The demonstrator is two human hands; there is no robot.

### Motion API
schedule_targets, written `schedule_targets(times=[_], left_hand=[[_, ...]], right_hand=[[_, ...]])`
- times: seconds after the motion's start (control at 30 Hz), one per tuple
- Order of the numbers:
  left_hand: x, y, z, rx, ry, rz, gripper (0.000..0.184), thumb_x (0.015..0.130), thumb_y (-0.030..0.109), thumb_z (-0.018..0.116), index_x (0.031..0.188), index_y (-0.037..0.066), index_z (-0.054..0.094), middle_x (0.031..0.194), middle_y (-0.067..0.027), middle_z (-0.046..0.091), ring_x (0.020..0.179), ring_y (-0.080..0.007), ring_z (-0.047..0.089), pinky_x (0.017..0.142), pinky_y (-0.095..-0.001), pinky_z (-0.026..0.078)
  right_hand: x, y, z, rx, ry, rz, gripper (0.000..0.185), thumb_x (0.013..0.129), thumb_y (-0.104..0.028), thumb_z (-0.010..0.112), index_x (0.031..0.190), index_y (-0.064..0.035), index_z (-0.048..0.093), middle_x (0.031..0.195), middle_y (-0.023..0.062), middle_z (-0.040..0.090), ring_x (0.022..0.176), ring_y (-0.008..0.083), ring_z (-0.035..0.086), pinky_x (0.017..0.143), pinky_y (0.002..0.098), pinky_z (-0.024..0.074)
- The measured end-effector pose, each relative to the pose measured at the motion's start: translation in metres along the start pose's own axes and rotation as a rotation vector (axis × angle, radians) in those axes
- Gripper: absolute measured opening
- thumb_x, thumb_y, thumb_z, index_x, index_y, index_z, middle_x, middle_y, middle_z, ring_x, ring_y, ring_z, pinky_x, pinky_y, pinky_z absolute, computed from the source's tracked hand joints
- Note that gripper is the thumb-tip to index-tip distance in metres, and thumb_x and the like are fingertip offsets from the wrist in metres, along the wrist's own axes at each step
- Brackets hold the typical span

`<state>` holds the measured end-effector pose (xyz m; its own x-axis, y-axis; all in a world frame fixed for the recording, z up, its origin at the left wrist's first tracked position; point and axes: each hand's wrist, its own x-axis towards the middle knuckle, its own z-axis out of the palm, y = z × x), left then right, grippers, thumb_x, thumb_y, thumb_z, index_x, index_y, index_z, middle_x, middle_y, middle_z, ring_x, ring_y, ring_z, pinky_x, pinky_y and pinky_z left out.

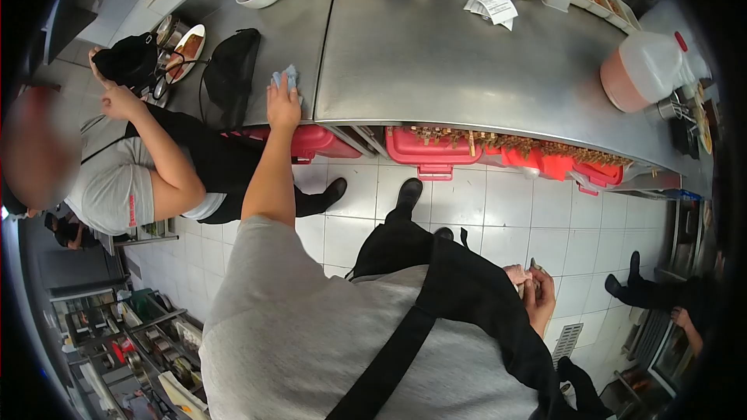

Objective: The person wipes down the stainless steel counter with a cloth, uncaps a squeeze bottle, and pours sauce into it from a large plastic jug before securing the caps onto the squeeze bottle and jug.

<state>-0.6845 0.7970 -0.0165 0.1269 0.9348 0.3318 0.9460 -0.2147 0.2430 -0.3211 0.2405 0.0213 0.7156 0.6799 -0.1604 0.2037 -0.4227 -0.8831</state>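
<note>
My left arm reaches forward to the steel counter (405,54). At its front edge my left hand (283,106) presses a crumpled light-blue cloth (287,75) onto the metal, fingers over it. A black fabric item (232,70) with a cord lies just left of that hand. My right hand (538,301) is low beside my body, away from the counter, its fingers closed in a pinch around a small, crumpled, pinkish and grey thing (516,274) whose kind I cannot make out.
A co-worker (117,179) stands close on my left, holding a black cap-like item (128,60). Along the counter are an oval plate of food (186,53), paper slips (493,8) and a jug of pink liquid (640,70). Red bins (436,148) sit underneath. Another person (661,303) is at right.
</note>
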Motion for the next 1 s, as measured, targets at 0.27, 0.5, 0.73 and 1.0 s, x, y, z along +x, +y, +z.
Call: schedule_targets(times=[0.27,0.5,0.73,1.0], left_hand=[[-0.148,0.327,0.027,-0.528,-0.379,0.707,0.044,0.082,0.003,0.051,0.125,0.006,0.052,0.14,-0.0151,0.042,0.13,-0.0327,0.039,0.107,-0.0408,0.034],[-0.238,0.43,0.006,-0.924,-0.484,1.185,0.043,0.087,0.007,0.047,0.127,0.021,0.057,0.142,-0.0086,0.044,0.129,-0.03,0.043,0.104,-0.0397,0.039],[-0.074,0.222,-0.044,-0.53,-0.051,0.468,0.042,0.094,0.018,0.044,0.135,0.01,0.045,0.133,-0.0233,0.048,0.124,-0.0405,0.043,0.104,-0.0443,0.036],[-0.074,0.204,0.012,0.022,-0.17,0.232,0.06,0.092,0.029,0.05,0.144,0.007,0.029,0.15,-0.0231,0.022,0.138,-0.0426,0.02,0.111,-0.0511,0.02]], right_hand=[[-0.02,0.031,0.013,0.161,0.023,0.125,0.02,0.086,-0.001,0.06,0.105,0.0021,0.061,0.111,0.014,0.059,0.105,0.0237,0.057,0.091,0.0321,0.0436],[-0.03,0.032,-0.012,0.198,0.103,0.226,0.02,0.087,-0.001,0.058,0.107,0.0031,0.06,0.111,0.0139,0.059,0.104,0.0227,0.057,0.091,0.0307,0.0437],[-0.01,0.08,-0.041,0.09,0.124,0.108,0.022,0.086,-0.002,0.059,0.107,0.0022,0.061,0.111,0.0145,0.06,0.104,0.024,0.058,0.092,0.0325,0.0447],[0.053,0.094,-0.046,0.055,0.242,0.12,0.02,0.083,-0.005,0.063,0.102,-0.0013,0.064,0.105,0.0149,0.063,0.1,0.028,0.061,0.089,0.0349,0.0472]])
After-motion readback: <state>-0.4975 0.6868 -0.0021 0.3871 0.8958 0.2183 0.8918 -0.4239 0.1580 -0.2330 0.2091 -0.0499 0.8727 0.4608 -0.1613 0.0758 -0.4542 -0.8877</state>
